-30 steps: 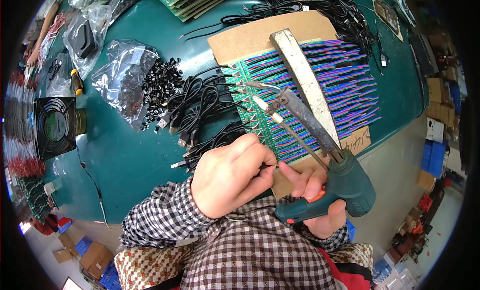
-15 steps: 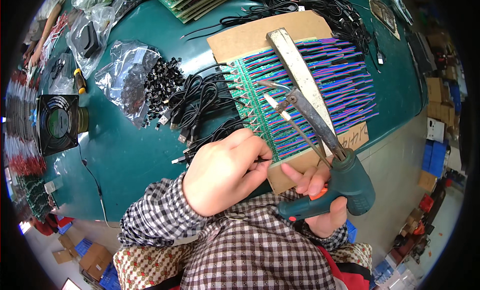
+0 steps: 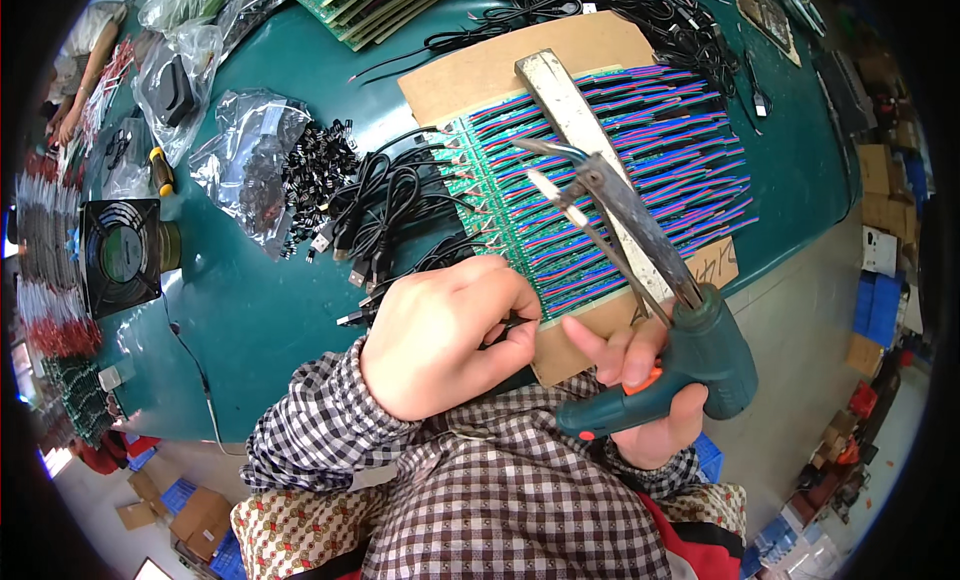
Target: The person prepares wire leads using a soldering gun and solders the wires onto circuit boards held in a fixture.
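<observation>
My left hand (image 3: pixel 435 335) is closed in a pinch at the near left corner of a green circuit board panel (image 3: pixel 470 190). A bit of black cable shows between its fingers; the tip is hidden. My right hand (image 3: pixel 645 440) grips a dark green soldering gun (image 3: pixel 715 355) with an orange trigger, its index finger stretched toward the board's near edge. The gun's metal tip (image 3: pixel 543 185) points up and left above the panel, apparently apart from it. Rows of blue, red and black wires (image 3: pixel 650 150) run rightward from the panel, under a worn metal bar (image 3: pixel 570 105). Cardboard (image 3: pixel 500 70) lies beneath.
Black USB cables (image 3: pixel 385 205) are bunched left of the panel. Beyond them lie small black parts (image 3: pixel 318 165), a plastic bag (image 3: pixel 240 160), a screwdriver (image 3: pixel 161 170) and a fan (image 3: pixel 122 258). Stacked boards (image 3: pixel 370 5) and more cables (image 3: pixel 670 25) sit at the back.
The view has shifted slightly, so the panel and bar appear a little further left and up. The soldering gun's tip is slightly higher. Both hands keep their holds.
</observation>
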